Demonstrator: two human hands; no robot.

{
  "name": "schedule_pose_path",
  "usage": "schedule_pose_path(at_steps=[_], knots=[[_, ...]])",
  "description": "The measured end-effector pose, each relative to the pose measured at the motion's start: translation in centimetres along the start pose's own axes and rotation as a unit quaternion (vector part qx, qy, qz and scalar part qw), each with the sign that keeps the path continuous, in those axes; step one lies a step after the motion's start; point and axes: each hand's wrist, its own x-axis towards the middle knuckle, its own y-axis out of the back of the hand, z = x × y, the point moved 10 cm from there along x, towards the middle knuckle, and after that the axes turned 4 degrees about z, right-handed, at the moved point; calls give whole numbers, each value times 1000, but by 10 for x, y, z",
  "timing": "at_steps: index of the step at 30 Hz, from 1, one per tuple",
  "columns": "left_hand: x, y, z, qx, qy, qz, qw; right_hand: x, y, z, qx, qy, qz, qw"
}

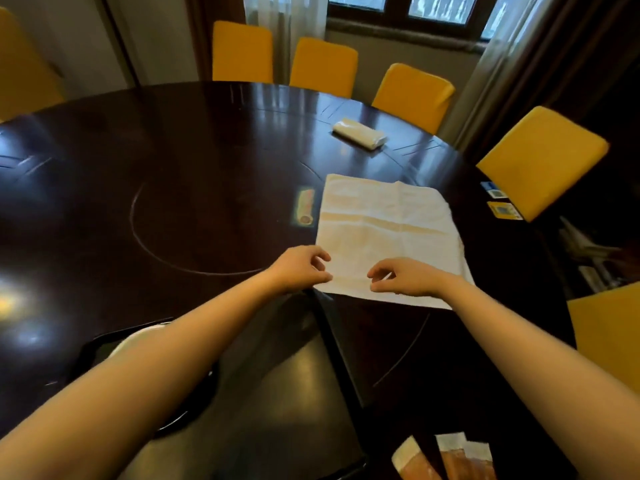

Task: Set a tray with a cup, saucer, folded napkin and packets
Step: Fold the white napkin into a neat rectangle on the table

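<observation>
A white napkin (pixel 384 230) lies spread flat on the dark round table (pixel 173 161), right of centre. My left hand (pixel 299 270) hovers at the napkin's near left corner with fingers curled and apart, holding nothing. My right hand (pixel 403 277) rests over the near edge of the napkin, fingers loosely apart. A dark tray (pixel 332 334) sits at the table's near edge under my arms. A white saucer (pixel 138 337) shows partly beneath my left forearm. One packet (pixel 304 211) lies left of the napkin. No cup is visible.
A rolled white towel (pixel 360 133) lies at the far right of the table. Yellow chairs (pixel 540 161) ring the far and right sides. Small cards (pixel 498 202) sit at the right edge. Packets (pixel 446 459) lie at the bottom right.
</observation>
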Motion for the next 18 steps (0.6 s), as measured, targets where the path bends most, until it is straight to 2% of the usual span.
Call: schedule_pose_path(at_steps=[5, 7, 9, 14, 18], knots=[[33, -74, 15, 116, -16, -22, 993, 13, -14, 56, -188, -20, 42, 981], [45, -102, 19, 198, -27, -45, 979, 17, -24, 69, -284, -15, 47, 958], [52, -119, 20, 270, -37, -64, 960, 19, -30, 68, -326, 9, 69, 943], [60, -134, 35, 410, -67, -26, 909, 19, -39, 54, -362, 105, 135, 916], [65, -139, 41, 477, -91, -4, 874, 19, -22, 63, -253, 92, 193, 944]])
